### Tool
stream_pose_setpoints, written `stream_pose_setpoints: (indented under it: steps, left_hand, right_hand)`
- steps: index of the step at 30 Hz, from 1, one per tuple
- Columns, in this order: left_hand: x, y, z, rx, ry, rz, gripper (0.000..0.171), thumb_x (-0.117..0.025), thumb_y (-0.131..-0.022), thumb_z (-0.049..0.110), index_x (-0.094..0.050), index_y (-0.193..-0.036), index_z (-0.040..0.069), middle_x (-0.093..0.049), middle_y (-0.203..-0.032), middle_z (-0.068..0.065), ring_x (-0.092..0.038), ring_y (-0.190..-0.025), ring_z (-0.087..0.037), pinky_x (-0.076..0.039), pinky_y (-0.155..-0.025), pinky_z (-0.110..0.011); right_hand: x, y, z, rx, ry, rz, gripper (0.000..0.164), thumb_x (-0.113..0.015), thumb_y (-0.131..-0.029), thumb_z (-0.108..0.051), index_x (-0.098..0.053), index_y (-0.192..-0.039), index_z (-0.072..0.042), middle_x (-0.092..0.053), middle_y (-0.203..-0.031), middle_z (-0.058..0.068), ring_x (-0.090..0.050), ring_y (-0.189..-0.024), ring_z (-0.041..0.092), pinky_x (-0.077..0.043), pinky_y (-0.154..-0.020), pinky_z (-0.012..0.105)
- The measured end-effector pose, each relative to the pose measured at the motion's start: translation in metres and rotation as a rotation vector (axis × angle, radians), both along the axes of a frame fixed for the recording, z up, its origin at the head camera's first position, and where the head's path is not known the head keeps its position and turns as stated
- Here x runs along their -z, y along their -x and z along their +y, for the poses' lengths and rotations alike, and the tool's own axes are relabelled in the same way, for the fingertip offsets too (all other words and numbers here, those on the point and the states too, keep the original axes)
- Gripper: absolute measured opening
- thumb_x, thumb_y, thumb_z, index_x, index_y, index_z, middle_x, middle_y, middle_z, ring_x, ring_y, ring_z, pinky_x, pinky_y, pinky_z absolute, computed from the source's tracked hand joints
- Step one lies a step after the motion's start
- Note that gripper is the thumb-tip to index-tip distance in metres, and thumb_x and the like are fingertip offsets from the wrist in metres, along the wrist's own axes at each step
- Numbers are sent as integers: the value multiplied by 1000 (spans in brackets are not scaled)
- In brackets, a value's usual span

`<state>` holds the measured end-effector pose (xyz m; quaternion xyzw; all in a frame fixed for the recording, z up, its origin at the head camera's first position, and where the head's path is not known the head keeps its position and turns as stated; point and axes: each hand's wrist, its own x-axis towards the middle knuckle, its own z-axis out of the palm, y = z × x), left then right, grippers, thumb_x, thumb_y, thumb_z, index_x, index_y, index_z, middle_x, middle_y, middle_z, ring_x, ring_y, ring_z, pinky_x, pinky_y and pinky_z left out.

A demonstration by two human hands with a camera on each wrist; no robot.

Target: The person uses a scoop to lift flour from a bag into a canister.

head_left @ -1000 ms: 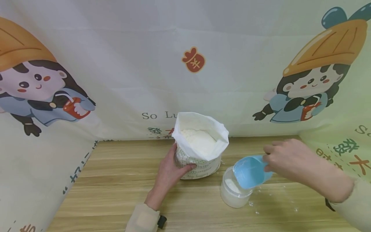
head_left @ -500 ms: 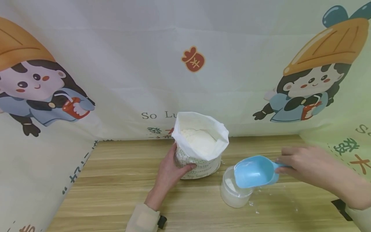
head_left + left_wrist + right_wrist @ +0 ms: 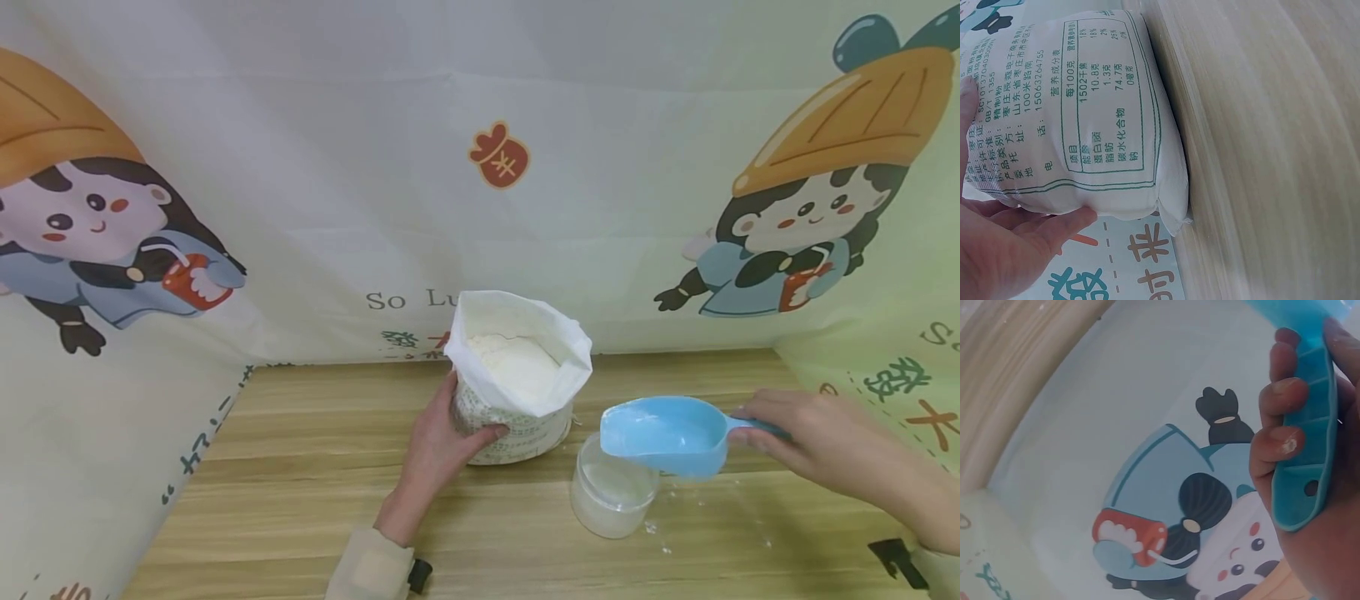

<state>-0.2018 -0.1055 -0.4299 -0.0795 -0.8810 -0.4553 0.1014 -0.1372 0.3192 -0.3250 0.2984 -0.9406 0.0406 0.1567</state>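
1. blue scoop (image 3: 660, 437) is held above the wooden table (image 3: 300, 467), overlapping the clear jar (image 3: 613, 504) in the head view.
2. right hand (image 3: 817, 437) curls its fingers round the scoop's handle (image 3: 1307, 437).
3. left hand (image 3: 444, 437) grips the bag (image 3: 528, 437) of white powder (image 3: 513, 362), thumb and fingers wide.
4. bag and jar stand near each other.

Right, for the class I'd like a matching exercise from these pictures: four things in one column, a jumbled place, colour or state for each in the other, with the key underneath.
Things
1. Scoop
2. Flour bag
3. Jar
4. Left hand

Descriptions
A. Clear-walled, standing on the wooden table
B. Gripping the flour bag
C. Light blue, held in the right hand
D. Printed in green, white mouth open

Pairs: 1-C, 2-D, 3-A, 4-B
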Motion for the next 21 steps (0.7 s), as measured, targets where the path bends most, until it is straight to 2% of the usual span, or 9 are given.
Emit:
stream_pose_setpoints:
  steps: [3,7,15,19,21]
  left_hand:
    - [0,0,0,-2,2,1,112,-94,-72,42,-34,-161,13,-47,-158,-14,-45,-142,-39,-39,-114,-61]
    - [0,0,0,-2,1,0,112,-94,-73,42,-33,-161,13,-47,-157,-15,-45,-142,-40,-39,-114,-61]
    - [0,0,0,-3,5,-2,111,-94,-72,42,-34,-161,13,-48,-157,-14,-46,-142,-40,-39,-114,-61]
    - [0,0,0,-1,5,4,111,-94,-72,42,-35,-161,13,-49,-156,-14,-47,-141,-40,-40,-113,-62]
    - [0,0,0,-1,6,4,111,-94,-72,42,-34,-161,13,-49,-156,-15,-47,-141,-40,-40,-113,-62]
  right_hand:
    - [1,0,3,23,25,-4,11,-80,-90,-28,-75,-98,-21,-68,-88,-17,-61,-73,3,-57,-61,34]
    - [-1,-2,3,38,87,24,12,-78,-93,-21,-76,-102,-14,-74,-91,-9,-67,-76,9,-61,-66,40]
    - [-16,3,-12,-13,181,174,8,-75,-96,-18,-74,-102,-12,-72,-89,-6,-61,-71,8,-59,-60,37]
    - [-26,4,-23,-2,197,204,12,-71,-99,-20,-74,-104,-9,-74,-92,2,-65,-72,15,-58,-59,41]
    - [-30,5,-29,6,200,214,13,-70,-99,-20,-74,-103,-8,-74,-90,2,-65,-73,17,-56,-59,42]
